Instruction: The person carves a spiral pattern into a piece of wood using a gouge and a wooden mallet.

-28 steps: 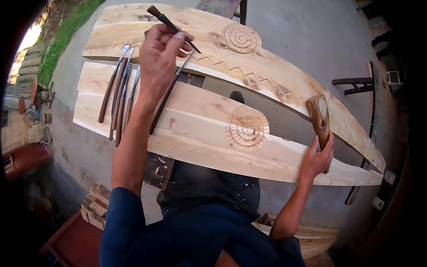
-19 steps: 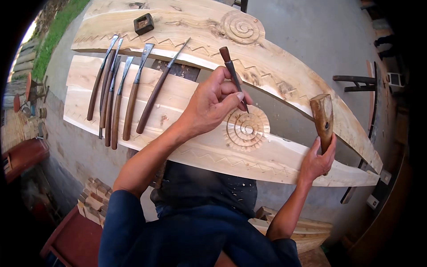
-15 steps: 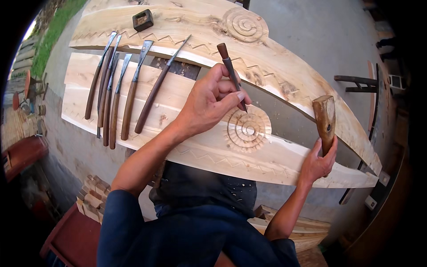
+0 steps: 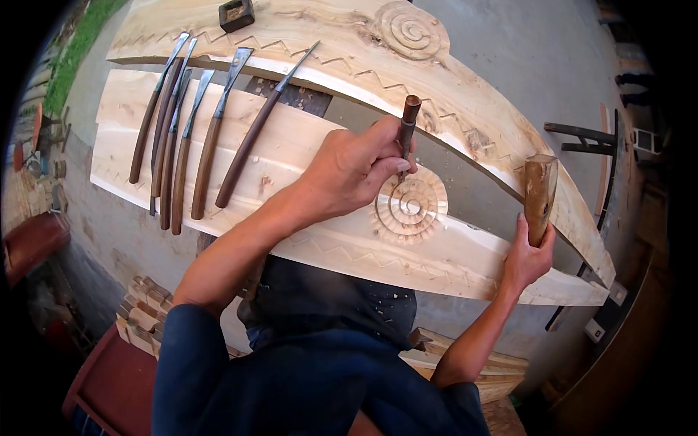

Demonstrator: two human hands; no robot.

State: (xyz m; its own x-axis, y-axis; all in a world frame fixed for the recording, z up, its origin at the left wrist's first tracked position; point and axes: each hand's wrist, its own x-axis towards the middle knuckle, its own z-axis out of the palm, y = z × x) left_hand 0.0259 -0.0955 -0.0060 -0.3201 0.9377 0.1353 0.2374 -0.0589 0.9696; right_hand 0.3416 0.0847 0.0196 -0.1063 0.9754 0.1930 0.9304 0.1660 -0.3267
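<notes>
My left hand (image 4: 360,171) is closed round a wood carving chisel (image 4: 408,127), holding it nearly upright over the upper rim of a carved spiral (image 4: 411,207). The spiral lies in the near pale plank (image 4: 291,174); the chisel's tip is at or just above the wood, partly behind my fingers. In my right hand (image 4: 527,258) is a wooden mallet (image 4: 539,192), gripped low with its block end up, apart from the chisel over the plank's narrowing right end. A zigzag line runs along the plank's near edge.
Several wood-handled chisels (image 4: 211,152) lie side by side on the plank's left part. A second carved plank (image 4: 320,36) curves behind, bearing a dark square box (image 4: 236,14). Wooden blocks (image 4: 142,316) are stacked beside a dark red surface (image 4: 109,378) at the lower left.
My left hand has turned the chisel from a leftward lean to nearly upright, slightly right-leaning, by the spiral's upper rim. The mallet has tipped more upright in my right hand. The view has shifted slightly.
</notes>
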